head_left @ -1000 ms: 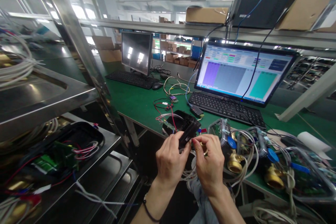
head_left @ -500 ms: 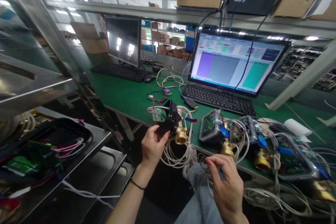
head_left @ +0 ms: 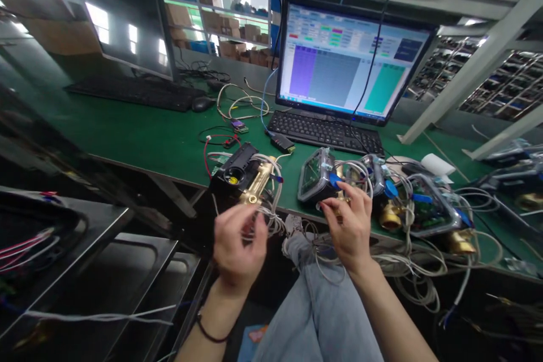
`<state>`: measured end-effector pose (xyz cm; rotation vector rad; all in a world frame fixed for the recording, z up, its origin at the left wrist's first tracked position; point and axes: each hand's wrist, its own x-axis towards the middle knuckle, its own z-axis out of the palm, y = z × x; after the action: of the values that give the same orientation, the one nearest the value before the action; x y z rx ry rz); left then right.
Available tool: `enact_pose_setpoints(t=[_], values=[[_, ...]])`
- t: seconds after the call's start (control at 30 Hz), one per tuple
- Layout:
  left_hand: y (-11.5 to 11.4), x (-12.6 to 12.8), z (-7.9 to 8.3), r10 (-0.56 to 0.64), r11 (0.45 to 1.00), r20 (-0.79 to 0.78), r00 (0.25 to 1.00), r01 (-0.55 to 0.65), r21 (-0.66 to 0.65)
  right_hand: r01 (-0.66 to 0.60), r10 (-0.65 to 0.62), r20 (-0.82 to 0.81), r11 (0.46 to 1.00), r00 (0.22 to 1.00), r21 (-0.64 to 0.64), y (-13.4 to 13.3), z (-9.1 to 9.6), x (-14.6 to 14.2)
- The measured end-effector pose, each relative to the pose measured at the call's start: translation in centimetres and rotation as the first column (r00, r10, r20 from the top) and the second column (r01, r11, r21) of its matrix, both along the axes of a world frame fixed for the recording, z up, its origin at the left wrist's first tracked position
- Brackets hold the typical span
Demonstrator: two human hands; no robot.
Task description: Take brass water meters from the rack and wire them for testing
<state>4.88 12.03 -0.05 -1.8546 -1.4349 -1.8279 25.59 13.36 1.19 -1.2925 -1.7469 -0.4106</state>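
My left hand (head_left: 240, 246) is in front of a brass-bodied meter (head_left: 258, 184) with a black housing, lying on its side at the table edge. Its fingers are curled with the thumb apart, and nothing shows between them. To the right, my right hand (head_left: 350, 223) has its thumb and fingers around the near brass end of a second meter (head_left: 314, 175), which has a clear cover and a blue cap. The fingers partly hide that brass end. Coiled grey cables (head_left: 275, 220) hang by the first meter.
More clear-covered meters (head_left: 428, 203) with cables line the table edge at right. Behind are a keyboard (head_left: 324, 133), a lit monitor (head_left: 348, 62), a dark monitor (head_left: 123, 17) and a small adapter board (head_left: 240, 125). A metal rack (head_left: 97, 232) stands at left.
My left hand has let go of the black-housed meter, which now lies on the table. My right hand has moved up from the cables to the second meter. The view has tilted down and turned right.
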Motion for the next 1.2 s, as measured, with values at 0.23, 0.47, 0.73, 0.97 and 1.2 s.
enact_pose_setpoints(t=[0.23, 0.47, 0.73, 0.97, 1.2], values=[[0.7, 7.2, 0.3, -0.239, 0.798, 0.300, 0.924, 0.362, -0.481, -0.011, 0.010, 0.059, 1.000, 0.998, 0.012, 0.8, -0.4, -0.2], [1.8, 8.6, -0.9, -0.159, 0.739, 0.306, 0.939, 0.318, -0.594, -0.014, 0.013, 0.040, 1.000, 0.999, 0.011, 0.9, -0.3, -0.1], [2.2, 8.8, -1.1, -0.122, 0.732, 0.337, 0.934, 0.314, -0.604, -0.001, 0.002, 0.038, 1.000, 0.999, -0.021, 0.9, 0.1, -0.1], [2.2, 8.9, -1.3, -0.124, 0.750, 0.348, 0.929, 0.317, -0.581, 0.017, -0.015, 0.042, 0.998, 0.999, -0.055, 0.8, 0.4, 0.0], [2.2, 9.0, -1.3, -0.099, 0.763, 0.307, 0.947, 0.270, -0.587, 0.029, -0.027, 0.043, 0.998, 0.999, -0.049, 1.0, 0.5, 0.0]])
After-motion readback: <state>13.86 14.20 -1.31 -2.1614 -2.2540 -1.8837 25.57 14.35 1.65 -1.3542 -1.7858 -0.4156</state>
